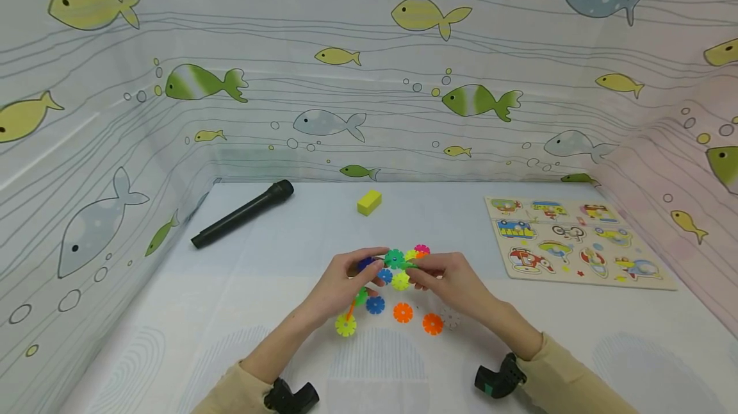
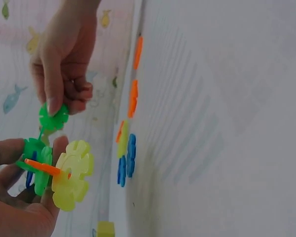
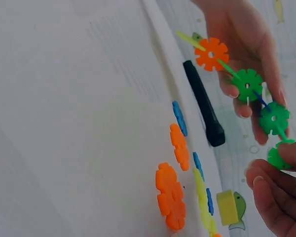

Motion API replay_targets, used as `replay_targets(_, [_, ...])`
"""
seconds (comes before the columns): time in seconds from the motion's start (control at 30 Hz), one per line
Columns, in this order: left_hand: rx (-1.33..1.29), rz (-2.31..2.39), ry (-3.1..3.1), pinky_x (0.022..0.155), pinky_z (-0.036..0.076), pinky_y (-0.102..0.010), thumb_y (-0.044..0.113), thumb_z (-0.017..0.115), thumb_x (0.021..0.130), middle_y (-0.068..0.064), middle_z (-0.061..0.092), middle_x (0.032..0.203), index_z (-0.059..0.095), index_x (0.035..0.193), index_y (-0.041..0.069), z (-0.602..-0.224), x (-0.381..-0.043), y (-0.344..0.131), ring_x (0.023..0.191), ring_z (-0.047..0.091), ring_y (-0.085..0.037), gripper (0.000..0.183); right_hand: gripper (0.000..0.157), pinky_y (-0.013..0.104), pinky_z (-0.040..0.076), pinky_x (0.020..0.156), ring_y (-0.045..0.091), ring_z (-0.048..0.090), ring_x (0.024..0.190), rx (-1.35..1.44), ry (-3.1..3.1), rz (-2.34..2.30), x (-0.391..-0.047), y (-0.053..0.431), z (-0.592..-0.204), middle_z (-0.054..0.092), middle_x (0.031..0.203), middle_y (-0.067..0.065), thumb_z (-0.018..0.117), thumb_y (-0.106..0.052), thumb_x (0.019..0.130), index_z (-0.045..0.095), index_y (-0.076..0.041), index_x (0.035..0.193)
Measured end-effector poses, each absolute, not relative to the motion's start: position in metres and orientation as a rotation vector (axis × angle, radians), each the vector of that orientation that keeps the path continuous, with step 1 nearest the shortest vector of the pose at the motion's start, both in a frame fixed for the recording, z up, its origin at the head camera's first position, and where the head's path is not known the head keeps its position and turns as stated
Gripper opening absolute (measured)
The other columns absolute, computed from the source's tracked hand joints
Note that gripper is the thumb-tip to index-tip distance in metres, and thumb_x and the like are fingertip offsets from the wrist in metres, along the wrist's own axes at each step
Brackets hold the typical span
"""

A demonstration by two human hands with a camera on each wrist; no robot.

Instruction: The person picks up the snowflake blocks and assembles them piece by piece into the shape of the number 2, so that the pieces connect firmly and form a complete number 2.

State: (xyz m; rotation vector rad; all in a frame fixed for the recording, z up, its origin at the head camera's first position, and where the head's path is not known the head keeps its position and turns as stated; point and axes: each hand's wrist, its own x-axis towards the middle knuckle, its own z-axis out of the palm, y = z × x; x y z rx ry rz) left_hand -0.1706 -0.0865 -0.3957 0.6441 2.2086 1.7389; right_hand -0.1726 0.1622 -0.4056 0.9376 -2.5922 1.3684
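My left hand (image 1: 337, 286) holds a chain of slotted plastic snowflake discs joined edge to edge. In the right wrist view the chain runs from a yellow disc (image 3: 190, 40) through an orange disc (image 3: 211, 54) to green discs (image 3: 247, 85), with a dark blue disc (image 3: 261, 100) between. Between thumb and fingers, my right hand (image 1: 458, 282) pinches a green disc (image 2: 53, 117) at the chain's far end. That disc meets the chain's end; how deep its slot sits cannot be told. Loose discs lie below the hands, including blue (image 1: 375, 305) and orange (image 1: 403, 312).
A second orange disc (image 1: 432, 323) and a clear disc (image 1: 451, 318) lie near the right forearm. Beyond the hands are a pink disc (image 1: 422, 249) and a yellow block (image 1: 369, 202). A black microphone (image 1: 242, 214) lies back left, a wooden puzzle board (image 1: 576, 244) at right.
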Motion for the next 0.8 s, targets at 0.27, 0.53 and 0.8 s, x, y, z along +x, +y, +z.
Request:
replay_targets(0.27, [0.656, 1.747, 2.202, 0.078, 0.061, -0.031, 0.023, 0.055, 0.104, -0.029, 0.064, 0.114, 0.056, 0.141, 0.005, -0.3941, -0.1700, -0.0867, 0.101, 0.065, -0.046, 0.041, 0.017, 0.024, 0.057, 0.070, 0.009, 0.063, 0.076, 1.013, -2.603, 1.308, -0.1723, 0.1621, -0.4045, 0.069, 0.081, 0.000, 0.065, -0.013, 0.097, 0.076, -0.003, 0.106])
replay_targets(0.53, [0.668, 1.749, 2.190, 0.079, 0.061, -0.032, 0.021, 0.056, 0.103, -0.026, 0.064, 0.123, 0.057, 0.140, 0.005, -0.3947, -0.1697, -0.0869, 0.101, 0.064, -0.045, 0.040, 0.017, 0.026, 0.058, 0.066, 0.013, 0.064, 0.071, 1.015, -2.533, 1.193, -0.1700, 0.1580, -0.4084, 0.068, 0.079, 0.003, 0.071, -0.004, 0.090, 0.076, 0.001, 0.106])
replay_targets(0.8, [0.659, 1.739, 2.201, 0.079, 0.061, -0.032, 0.020, 0.056, 0.103, -0.022, 0.062, 0.131, 0.061, 0.136, 0.002, -0.3960, -0.1700, -0.0864, 0.100, 0.065, -0.043, 0.037, 0.007, 0.018, 0.054, 0.062, 0.006, 0.060, 0.069, 1.056, -2.439, 1.096, -0.1689, 0.1528, -0.4124, 0.064, 0.074, 0.000, 0.071, -0.002, 0.090, 0.076, -0.003, 0.094])
